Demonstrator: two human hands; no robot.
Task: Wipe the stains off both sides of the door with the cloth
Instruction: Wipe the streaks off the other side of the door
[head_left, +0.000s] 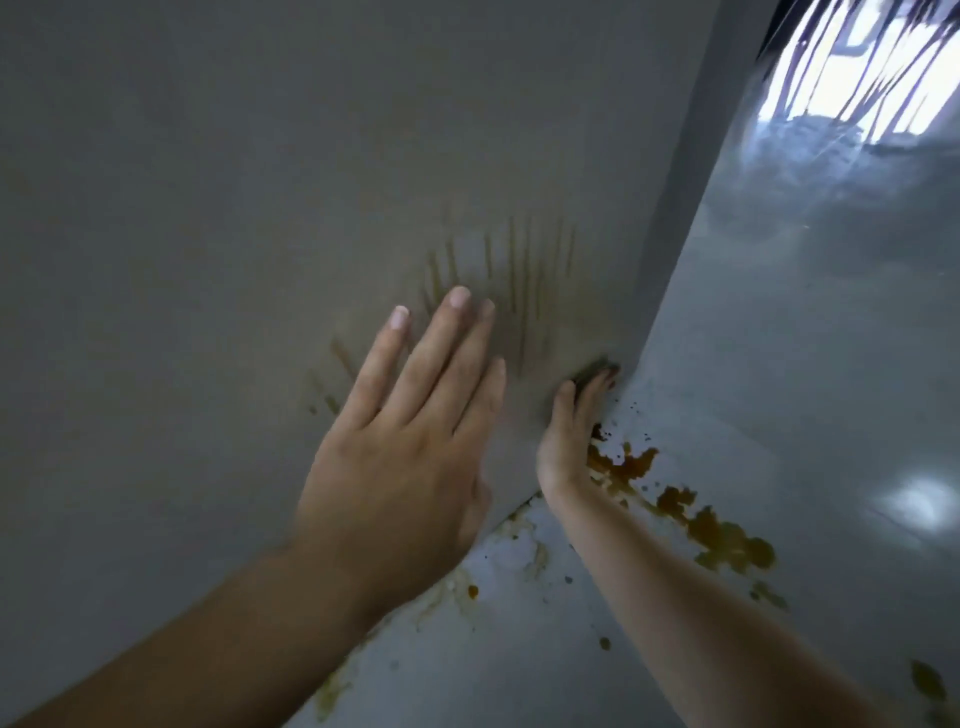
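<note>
Blurred fingers (597, 382) of the right hand (566, 447); grasp unclear.

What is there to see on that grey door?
The door is a plain, smooth, matte grey panel; its darker narrow edge shows on the right. Thin brownish streaks run down its lower part, with a few drips further left. The left hand lies flat on it; the right hand touches it near the edge.

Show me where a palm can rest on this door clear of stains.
Bare: upper-left grey door panel, well above the left hand. Crowded: brown streaks around its fingertips, across to the door's edge by the right hand.
</note>
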